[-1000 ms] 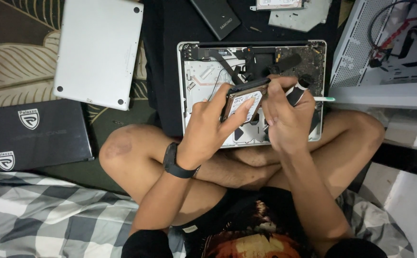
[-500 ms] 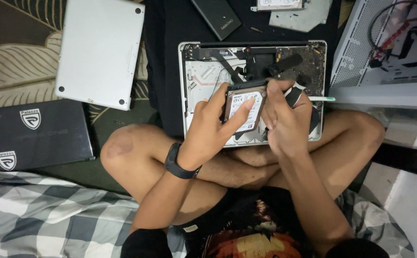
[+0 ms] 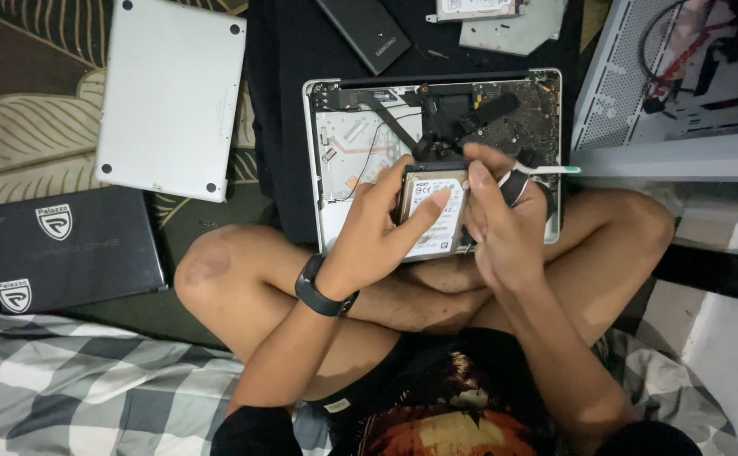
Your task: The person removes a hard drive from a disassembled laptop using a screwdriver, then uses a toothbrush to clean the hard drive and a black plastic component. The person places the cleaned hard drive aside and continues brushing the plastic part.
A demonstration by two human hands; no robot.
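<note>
Your 2 hands grip a hard drive [image 3: 433, 215] over the opened laptop [image 3: 335, 143]: left hand [image 3: 381, 224] fingers on its label, right hand [image 3: 504, 224] clasping its edge. A grey lid [image 3: 170, 97] lies left.

The left hand [image 3: 386, 224] has pressed the hard drive [image 3: 433, 215] flatter into the opened laptop [image 3: 343, 143].

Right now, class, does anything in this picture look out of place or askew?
Yes. The hard drive sits tilted over the open laptop, lifted by the left hand and right hand. The laptop's silver bottom cover lies apart, on the floor to the side.
</note>
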